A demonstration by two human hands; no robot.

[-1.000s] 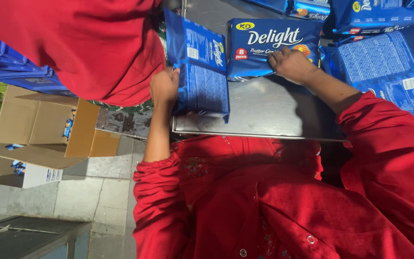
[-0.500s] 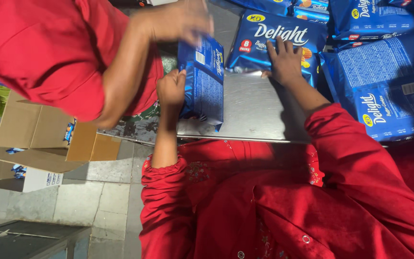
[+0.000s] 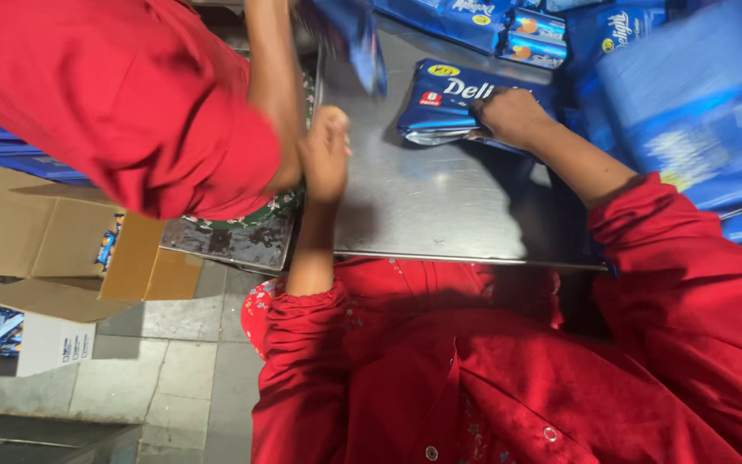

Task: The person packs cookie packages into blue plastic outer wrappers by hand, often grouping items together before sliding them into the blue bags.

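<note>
Pack (image 3: 453, 101) of biscuits, blue and glossy, lies flat on the steel tabletop (image 3: 440, 206) near its far edge, long axis running left to right across my view, with the printed face up. My right hand (image 3: 513, 116) sits on its right end, fingers curled down over it, so that end is covered and I can't see how far the pack runs under the palm. The grip looks pressed onto the wrapper rather than closed right round it.

My left hand (image 3: 326, 153) is loosely closed, fingers together, just above the tabletop's left part, holding nothing I can make out. It's right up against a co-worker's forearm (image 3: 272, 94), which comes down from the top of the view out of a red sleeve (image 3: 122, 94). The co-worker's hand is cut off at the top. Just beside it there's a second pack (image 3: 362, 43), smeared with motion blur, so honestly I can't say which way it's turned.

More blue packs (image 3: 697, 112) are heaped on the right and along the far side, the nearest one blurred and cut off by the edge of the view. Down left, an open carton (image 3: 36, 249) on the floor, with a few small packs inside it, half hidden.
</note>
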